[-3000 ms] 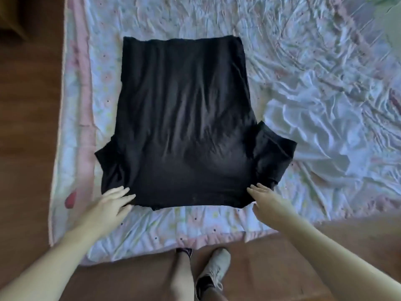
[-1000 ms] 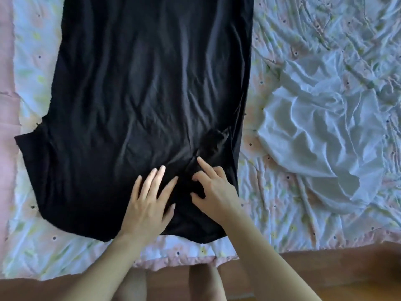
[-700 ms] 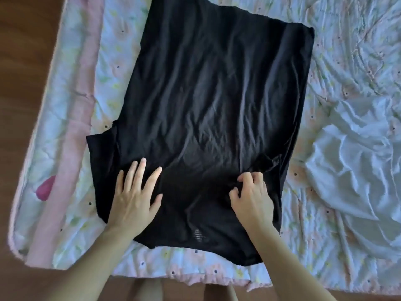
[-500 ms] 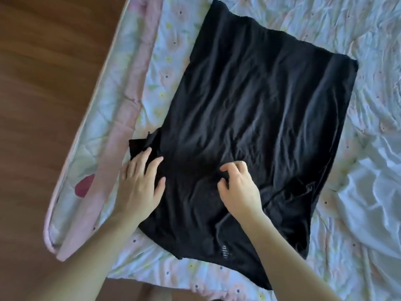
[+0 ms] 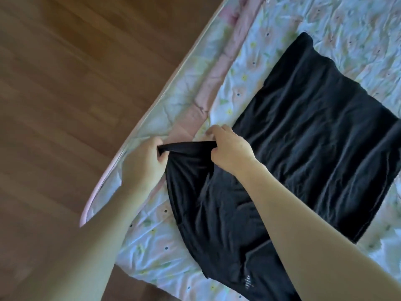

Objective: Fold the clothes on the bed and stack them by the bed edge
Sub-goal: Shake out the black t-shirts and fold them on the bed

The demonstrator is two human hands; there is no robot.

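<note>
Wooden floor (image 5: 76,94) at left, bed (image 5: 249,46) with floral sheet and pink border strip running diagonally across view. Black T-shirt (image 5: 314,137) spread flat on bed near its edge, body mostly smooth, hem end toward upper right. Left sleeve (image 5: 188,148) of shirt lifted off sheet and stretched taut between both hands.

Left hand (image 5: 143,161): fingers curled, pinching outer end of sleeve, just over pink border. Right hand (image 5: 232,153): fingers curled round sleeve's inner end close to shirt body, forearm crossing over lower shirt.

Step in hand, judged: sleeve fold, first side of black shirt; folding barely begun, nothing stacked in view. Next move probably calls for carrying pinched sleeve across onto shirt body, laying it flat, keeping fold line straight along side seam, then smoothing. Risk: soft fabric bunching under right forearm, body dragged out of square while pulling.

Writing: small pale printed mark (image 5: 247,283) near bottom edge of shirt, looks like size or brand print, too small and blurred to read. No other labels legible.
</note>
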